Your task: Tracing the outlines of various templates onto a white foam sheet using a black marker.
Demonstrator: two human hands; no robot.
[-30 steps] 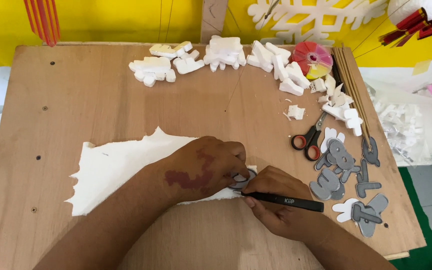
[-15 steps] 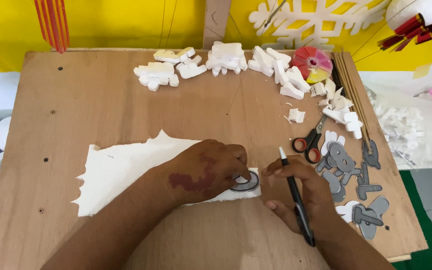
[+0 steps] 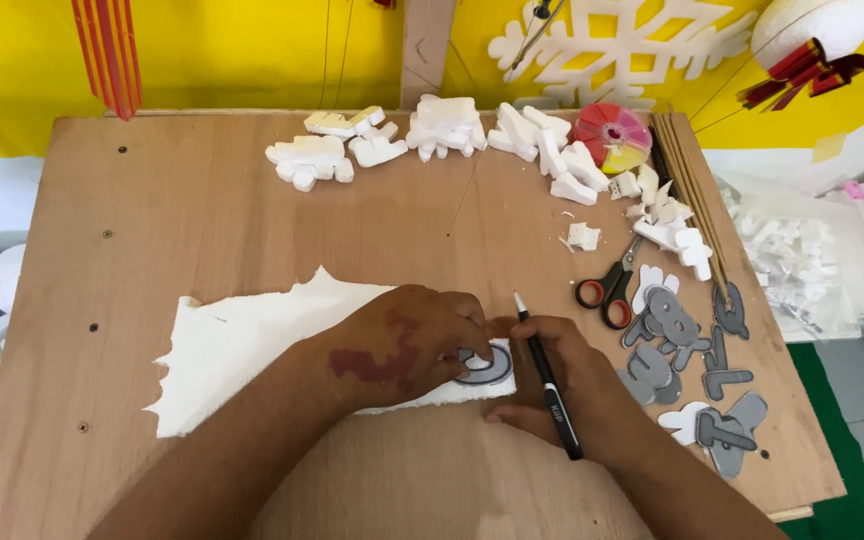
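Head view shows, in the lower middle of the frame, the left hand (image 3: 407, 345) pressed flat with its fingers close together on a grey round template (image 3: 487, 365), which lies on the right end of a torn white foam sheet (image 3: 242, 345), while the right hand (image 3: 562, 385) pinches a black pen (image 3: 549, 392) just beside it. This sheet looks very light, stiff but brittle and easy to dent, so it is probably better held by a flat palm near the template than by its ragged edges. Farther right lie red-handled scissors (image 3: 607, 290) and grey cut letters (image 3: 677, 350), and at the top edge white foam pieces (image 3: 442, 130).
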